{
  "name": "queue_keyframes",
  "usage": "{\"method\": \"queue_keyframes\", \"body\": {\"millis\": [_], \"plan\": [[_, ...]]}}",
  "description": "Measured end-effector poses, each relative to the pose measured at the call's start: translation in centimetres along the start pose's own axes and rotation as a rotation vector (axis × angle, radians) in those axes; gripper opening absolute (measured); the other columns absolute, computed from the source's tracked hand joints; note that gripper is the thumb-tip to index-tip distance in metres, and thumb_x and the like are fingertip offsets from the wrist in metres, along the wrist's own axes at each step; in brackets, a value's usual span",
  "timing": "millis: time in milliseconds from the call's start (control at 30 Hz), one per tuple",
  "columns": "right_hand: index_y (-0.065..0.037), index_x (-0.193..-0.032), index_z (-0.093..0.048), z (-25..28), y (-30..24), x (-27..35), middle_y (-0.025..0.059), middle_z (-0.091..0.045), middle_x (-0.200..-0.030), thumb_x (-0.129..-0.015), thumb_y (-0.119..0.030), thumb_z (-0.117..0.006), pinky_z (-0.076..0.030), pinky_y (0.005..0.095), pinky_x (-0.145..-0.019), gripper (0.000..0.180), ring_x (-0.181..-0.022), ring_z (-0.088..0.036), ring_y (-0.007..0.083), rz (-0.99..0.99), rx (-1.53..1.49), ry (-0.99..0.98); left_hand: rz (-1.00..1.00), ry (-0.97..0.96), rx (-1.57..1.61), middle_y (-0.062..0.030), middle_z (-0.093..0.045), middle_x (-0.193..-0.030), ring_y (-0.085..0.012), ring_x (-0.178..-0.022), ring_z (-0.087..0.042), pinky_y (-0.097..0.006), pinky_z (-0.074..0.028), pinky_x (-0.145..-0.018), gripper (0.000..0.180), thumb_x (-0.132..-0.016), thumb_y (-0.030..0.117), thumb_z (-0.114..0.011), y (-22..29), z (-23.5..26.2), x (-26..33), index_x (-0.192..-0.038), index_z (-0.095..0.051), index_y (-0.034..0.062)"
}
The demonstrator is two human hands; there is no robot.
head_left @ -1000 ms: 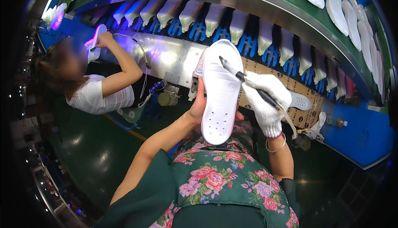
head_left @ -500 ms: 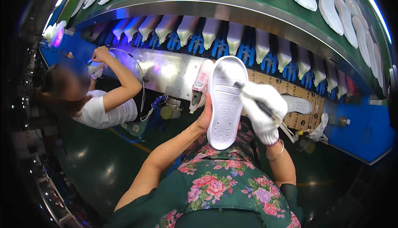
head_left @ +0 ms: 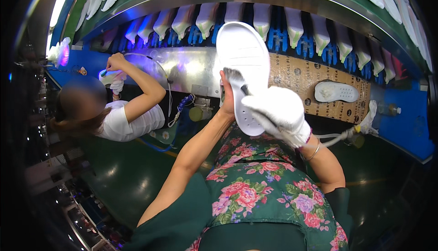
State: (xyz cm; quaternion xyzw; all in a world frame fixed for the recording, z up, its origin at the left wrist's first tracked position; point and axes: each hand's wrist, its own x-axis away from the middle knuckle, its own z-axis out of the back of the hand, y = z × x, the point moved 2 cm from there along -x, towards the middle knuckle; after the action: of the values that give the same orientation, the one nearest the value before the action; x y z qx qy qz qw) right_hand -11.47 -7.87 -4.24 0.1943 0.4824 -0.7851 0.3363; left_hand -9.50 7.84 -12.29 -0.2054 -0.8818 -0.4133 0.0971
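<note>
My bare left hand (head_left: 228, 99) clamps a white sole (head_left: 248, 59) at its eight-o'clock edge; at four o'clock, my gloved right hand (head_left: 278, 110) wraps its fingers around a brush (head_left: 235, 76).

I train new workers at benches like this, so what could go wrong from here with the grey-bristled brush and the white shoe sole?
The grey-bristled brush sits very near the fingertips of the bare left hand, so a stroke might stray onto skin. The white shoe sole is held up off the bench, so firm pressure could tip it. The pale flexible hose beside the white-gloved right hand may snag.
</note>
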Motion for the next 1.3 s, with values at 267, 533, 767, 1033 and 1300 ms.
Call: {"method": "queue_keyframes", "body": {"millis": [267, 533, 767, 1033, 1300], "plan": [[-0.013, -0.103, -0.077, 0.0, 0.1, 0.1, 0.0099, -0.075, -0.092, -0.079, -0.003, -0.076, -0.058, 0.0348, -0.075, 0.026, -0.081, -0.072, 0.0260, -0.028, 0.096, -0.040, 0.011, -0.228, 0.340, -0.0245, -0.064, -0.114, -0.0342, -0.100, -0.067, -0.047, -0.057, -0.086, 0.125, -0.071, 0.101, -0.029, 0.3, 2.4, -2.3, -0.136, -0.046, -0.0046], [-0.011, -0.105, -0.076, -0.4, 0.7, 1.0, 0.0092, -0.074, -0.092, -0.076, -0.005, -0.077, -0.057, 0.0356, -0.072, 0.029, -0.080, -0.073, 0.0267, -0.218, -0.265, 0.010, 0.098, -0.580, 0.534, -0.0331, -0.063, -0.102, -0.0438, -0.106, -0.062, -0.054, -0.054, -0.087, 0.125, -0.062, 0.101, -0.048, 1.2, 2.7, -3.9, -0.116, -0.052, -0.0106], [-0.012, -0.097, -0.079, -0.5, 0.5, 1.2, 0.0077, -0.075, -0.084, -0.077, -0.005, -0.077, -0.057, 0.0342, -0.071, 0.021, -0.081, -0.073, 0.0243, -0.204, -0.500, 0.004, -0.065, -0.454, 0.585, -0.0214, -0.058, -0.092, -0.0368, -0.090, -0.062, -0.050, -0.054, -0.085, 0.125, -0.063, 0.102, -0.043, 2.5, 1.1, -4.2, -0.118, -0.051, -0.0099], [-0.013, -0.100, -0.078, -1.4, 0.1, 2.4, 0.0074, -0.075, -0.090, -0.077, -0.006, -0.078, -0.057, 0.0334, -0.071, 0.024, -0.078, -0.073, 0.0243, -0.153, -0.382, -0.041, 0.057, -0.533, 0.427, -0.0181, -0.060, -0.101, -0.0366, -0.086, -0.063, -0.051, -0.054, -0.072, 0.122, -0.065, 0.103, -0.033, 2.9, 2.4, -5.1, -0.130, -0.048, 0.0015], [-0.015, -0.109, -0.072, -1.9, -0.3, 3.0, 0.0089, -0.073, -0.105, -0.075, -0.009, -0.077, -0.055, 0.0352, -0.063, 0.035, -0.072, -0.068, 0.0253, 0.014, 0.011, -0.134, 0.169, -0.609, 0.240, -0.0215, -0.065, -0.100, -0.0363, -0.082, -0.070, -0.048, -0.061, -0.064, 0.121, -0.070, 0.099, -0.037, 3.9, 1.2, -6.2, -0.141, -0.046, 0.0025]]}}
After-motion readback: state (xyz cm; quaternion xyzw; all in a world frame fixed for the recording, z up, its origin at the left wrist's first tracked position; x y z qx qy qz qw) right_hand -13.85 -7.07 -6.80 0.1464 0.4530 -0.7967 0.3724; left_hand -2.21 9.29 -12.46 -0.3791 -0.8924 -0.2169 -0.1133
